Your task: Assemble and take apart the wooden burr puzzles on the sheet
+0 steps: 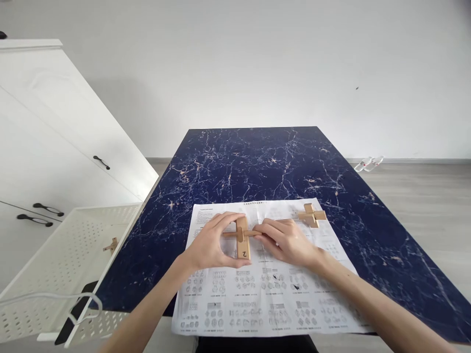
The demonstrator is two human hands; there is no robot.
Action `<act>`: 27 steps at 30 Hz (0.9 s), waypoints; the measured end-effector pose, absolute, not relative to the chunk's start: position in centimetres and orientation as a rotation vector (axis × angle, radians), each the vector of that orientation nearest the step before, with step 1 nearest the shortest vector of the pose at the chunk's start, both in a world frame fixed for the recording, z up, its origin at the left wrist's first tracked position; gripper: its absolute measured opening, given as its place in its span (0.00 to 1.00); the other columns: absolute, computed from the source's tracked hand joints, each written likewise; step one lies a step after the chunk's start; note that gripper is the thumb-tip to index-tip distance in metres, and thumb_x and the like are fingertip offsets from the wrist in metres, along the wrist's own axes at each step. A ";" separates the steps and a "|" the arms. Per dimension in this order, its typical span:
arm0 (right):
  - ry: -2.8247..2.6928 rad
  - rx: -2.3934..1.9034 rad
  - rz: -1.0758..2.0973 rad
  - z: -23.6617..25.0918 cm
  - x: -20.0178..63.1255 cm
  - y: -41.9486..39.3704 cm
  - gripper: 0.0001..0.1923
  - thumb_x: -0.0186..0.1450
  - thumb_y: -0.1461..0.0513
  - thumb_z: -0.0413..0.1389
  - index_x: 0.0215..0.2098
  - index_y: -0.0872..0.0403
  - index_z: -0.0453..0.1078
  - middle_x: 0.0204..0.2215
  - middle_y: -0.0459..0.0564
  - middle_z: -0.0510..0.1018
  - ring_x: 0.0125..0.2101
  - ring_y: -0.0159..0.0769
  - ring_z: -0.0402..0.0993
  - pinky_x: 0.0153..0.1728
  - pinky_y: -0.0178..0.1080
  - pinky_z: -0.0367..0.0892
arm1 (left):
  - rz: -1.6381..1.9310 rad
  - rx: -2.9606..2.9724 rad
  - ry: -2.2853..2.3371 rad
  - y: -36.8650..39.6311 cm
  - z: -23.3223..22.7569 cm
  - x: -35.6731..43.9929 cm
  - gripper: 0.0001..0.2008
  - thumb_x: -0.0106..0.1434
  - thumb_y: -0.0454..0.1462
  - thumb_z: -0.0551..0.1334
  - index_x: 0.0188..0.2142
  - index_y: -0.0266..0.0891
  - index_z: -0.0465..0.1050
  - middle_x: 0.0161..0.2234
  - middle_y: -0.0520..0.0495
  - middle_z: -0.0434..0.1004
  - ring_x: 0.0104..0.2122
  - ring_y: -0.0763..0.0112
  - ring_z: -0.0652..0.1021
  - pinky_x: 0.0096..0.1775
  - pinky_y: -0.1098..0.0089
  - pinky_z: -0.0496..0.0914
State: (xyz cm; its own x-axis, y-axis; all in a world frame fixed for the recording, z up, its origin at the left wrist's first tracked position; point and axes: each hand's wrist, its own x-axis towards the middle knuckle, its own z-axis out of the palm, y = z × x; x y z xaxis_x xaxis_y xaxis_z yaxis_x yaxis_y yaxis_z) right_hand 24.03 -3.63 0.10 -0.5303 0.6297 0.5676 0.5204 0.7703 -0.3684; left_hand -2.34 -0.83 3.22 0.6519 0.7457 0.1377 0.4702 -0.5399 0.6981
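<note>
Centrally, both hands gripped light-brown wooden cross-shaped burr puzzle [243,239] over printed white instruction sheet [265,289] on dark-blue marbled worktop [257,162]. Left hand [211,245] fingers closed on upright numbered bar; right hand [289,240] fingers pinched crossbar. Judged light, rigid, loosely jointed; best held at bar ends.

Instruction sheet [265,294] print too small to read, elbows cut off
</note>
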 end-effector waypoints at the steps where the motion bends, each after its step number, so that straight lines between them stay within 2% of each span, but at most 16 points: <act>1: -2.243 -0.879 0.193 -0.2 24.1 -3.5 0.13 0.82 0.60 0.49 0.48 0.55 0.75 0.31 0.49 0.79 0.24 0.34 0.70 0.26 0.39 0.62 | 0.582 2.268 0.919 -0.3 3.0 -2.1 0.48 0.50 0.52 0.81 0.66 0.48 0.65 0.63 0.41 0.75 0.62 0.45 0.75 0.64 0.46 0.69; 11: -2.265 -0.931 0.295 -0.7 24.5 -3.1 0.16 0.82 0.60 0.47 0.49 0.55 0.77 0.32 0.49 0.77 0.26 0.34 0.70 0.27 0.38 0.63 | 0.733 2.395 0.797 1.4 1.6 -1.7 0.46 0.50 0.50 0.80 0.65 0.46 0.67 0.60 0.41 0.79 0.57 0.48 0.79 0.60 0.50 0.71; 15: -2.260 -0.941 0.314 -0.7 24.1 -3.3 0.15 0.83 0.59 0.48 0.47 0.55 0.76 0.33 0.50 0.78 0.27 0.34 0.71 0.28 0.38 0.63 | 0.729 2.378 0.791 1.2 1.4 -2.0 0.46 0.50 0.51 0.80 0.65 0.46 0.67 0.60 0.40 0.79 0.57 0.47 0.79 0.59 0.50 0.71; 21: -2.242 -0.987 0.257 -1.1 23.8 -3.6 0.17 0.83 0.58 0.47 0.45 0.54 0.75 0.29 0.47 0.75 0.24 0.33 0.66 0.26 0.38 0.58 | 0.709 2.345 0.798 1.2 1.0 -2.1 0.47 0.49 0.50 0.81 0.65 0.46 0.67 0.61 0.41 0.78 0.58 0.48 0.79 0.60 0.50 0.71; 27: -2.222 -1.004 0.286 -1.5 24.0 -3.4 0.17 0.83 0.57 0.47 0.43 0.54 0.75 0.30 0.48 0.76 0.26 0.33 0.68 0.27 0.38 0.59 | 0.650 2.322 0.820 1.5 1.2 -2.0 0.45 0.49 0.51 0.80 0.64 0.47 0.69 0.60 0.42 0.79 0.57 0.48 0.79 0.60 0.49 0.71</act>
